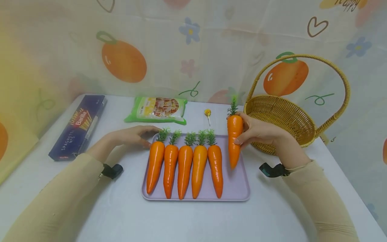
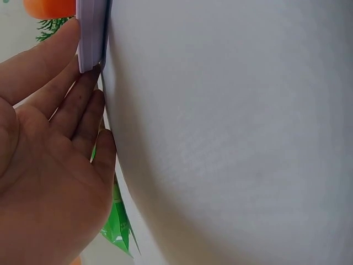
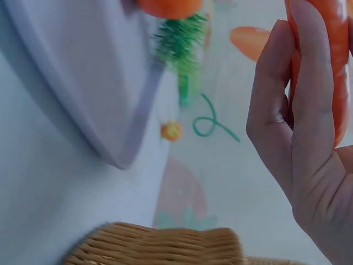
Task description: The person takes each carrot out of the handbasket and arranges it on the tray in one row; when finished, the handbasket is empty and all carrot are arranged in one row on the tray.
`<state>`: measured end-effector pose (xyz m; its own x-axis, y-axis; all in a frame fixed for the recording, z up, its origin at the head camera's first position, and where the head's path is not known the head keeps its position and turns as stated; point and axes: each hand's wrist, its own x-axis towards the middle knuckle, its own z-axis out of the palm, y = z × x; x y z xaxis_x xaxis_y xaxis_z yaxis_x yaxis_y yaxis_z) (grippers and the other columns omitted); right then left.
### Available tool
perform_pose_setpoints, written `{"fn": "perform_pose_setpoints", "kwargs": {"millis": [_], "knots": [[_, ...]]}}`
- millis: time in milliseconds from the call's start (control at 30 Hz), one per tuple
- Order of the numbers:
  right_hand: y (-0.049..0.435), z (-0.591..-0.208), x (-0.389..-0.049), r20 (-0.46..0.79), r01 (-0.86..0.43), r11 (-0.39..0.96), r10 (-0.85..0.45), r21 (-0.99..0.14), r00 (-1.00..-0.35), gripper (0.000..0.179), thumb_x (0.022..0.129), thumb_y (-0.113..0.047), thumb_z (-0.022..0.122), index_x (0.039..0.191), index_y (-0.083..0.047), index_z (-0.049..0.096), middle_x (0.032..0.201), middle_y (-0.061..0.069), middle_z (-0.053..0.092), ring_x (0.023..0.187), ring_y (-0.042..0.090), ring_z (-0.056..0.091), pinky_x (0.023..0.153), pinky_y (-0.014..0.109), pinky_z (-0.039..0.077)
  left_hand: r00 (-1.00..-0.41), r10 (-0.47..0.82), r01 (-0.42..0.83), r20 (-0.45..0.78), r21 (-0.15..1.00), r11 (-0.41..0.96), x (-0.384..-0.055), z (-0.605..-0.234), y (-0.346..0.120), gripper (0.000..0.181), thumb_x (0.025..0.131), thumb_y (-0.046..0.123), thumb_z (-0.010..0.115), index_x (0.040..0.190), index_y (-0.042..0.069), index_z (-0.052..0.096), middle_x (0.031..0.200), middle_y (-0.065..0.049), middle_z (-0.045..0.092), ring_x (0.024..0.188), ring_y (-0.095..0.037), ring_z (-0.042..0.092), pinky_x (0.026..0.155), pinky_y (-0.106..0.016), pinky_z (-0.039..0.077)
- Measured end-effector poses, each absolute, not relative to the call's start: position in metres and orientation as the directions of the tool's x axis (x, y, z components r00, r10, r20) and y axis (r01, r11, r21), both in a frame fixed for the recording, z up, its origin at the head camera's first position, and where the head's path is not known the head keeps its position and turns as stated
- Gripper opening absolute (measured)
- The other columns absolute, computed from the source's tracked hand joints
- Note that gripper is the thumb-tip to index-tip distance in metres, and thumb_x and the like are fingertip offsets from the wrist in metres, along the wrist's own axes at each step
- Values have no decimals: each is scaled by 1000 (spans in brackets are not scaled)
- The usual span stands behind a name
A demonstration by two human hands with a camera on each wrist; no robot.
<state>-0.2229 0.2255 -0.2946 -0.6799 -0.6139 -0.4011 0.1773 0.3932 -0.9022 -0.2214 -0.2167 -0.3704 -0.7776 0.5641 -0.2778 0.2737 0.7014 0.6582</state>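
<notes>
My right hand (image 1: 261, 130) grips an orange carrot (image 1: 234, 137) with a green leafy top, holding it tip down above the right part of a lilac tray (image 1: 235, 188). In the right wrist view, the fingers (image 3: 313, 94) wrap along that carrot. On the tray several more carrots (image 1: 185, 171) lie side by side, leafy ends toward the back. My left hand (image 1: 133, 136) is at the tray's back left corner. The left wrist view shows its thumb (image 2: 49, 61) against the tray's rim (image 2: 91, 38), with the other fingers extended beside the corner.
A wicker basket (image 1: 279, 102) with a tall handle stands behind my right hand. Toward the back are a green-and-white food packet (image 1: 158, 110) and a yellow lollipop (image 1: 207, 113). A blue spaghetti box (image 1: 77, 127) lies at the left. A printed curtain hangs behind the table.
</notes>
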Motion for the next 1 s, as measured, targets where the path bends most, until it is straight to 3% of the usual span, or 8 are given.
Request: {"fn": "perform_pose_setpoints", "kwargs": {"millis": [167,400,600,767,1000], "knots": [[222,-306,-222,-454,217,427,-597,-878,-661,110,80,-2,73,156,-16,-5,152,25,25,110,28,60,84,44,60,-776,568,282,-276,654,702,-221,-369,-216,66,84,13,65,146,6,43,156,-22,37,147,-45,28,120,-62,19],[218,-315,-221,-480,220,455,-600,-863,-641,103,78,-4,75,152,-12,4,144,24,30,105,28,62,83,45,60,-779,560,279,-283,643,713,-220,-367,-214,65,85,14,64,146,8,44,157,-21,37,147,-44,28,120,-63,19],[218,-325,-221,-520,260,469,-594,-844,-614,104,77,-2,77,151,-11,4,147,23,25,106,30,61,83,48,59,-782,550,264,-291,645,717,-221,-370,-215,65,85,14,64,146,8,44,157,-21,37,147,-44,29,120,-63,19],[218,-334,-222,-551,275,495,-588,-824,-592,97,77,-3,77,146,-9,10,137,24,33,100,30,65,81,48,60,-783,547,257,-295,647,718,-221,-370,-216,65,86,14,64,147,8,43,157,-20,37,147,-43,29,120,-63,18],[219,-339,-222,-586,292,525,-575,-800,-571,106,76,-2,77,151,-10,2,133,26,39,90,29,69,78,45,61,-786,547,265,-288,643,719,-221,-371,-216,64,85,13,64,146,8,44,156,-20,38,147,-43,29,120,-62,19]]}}
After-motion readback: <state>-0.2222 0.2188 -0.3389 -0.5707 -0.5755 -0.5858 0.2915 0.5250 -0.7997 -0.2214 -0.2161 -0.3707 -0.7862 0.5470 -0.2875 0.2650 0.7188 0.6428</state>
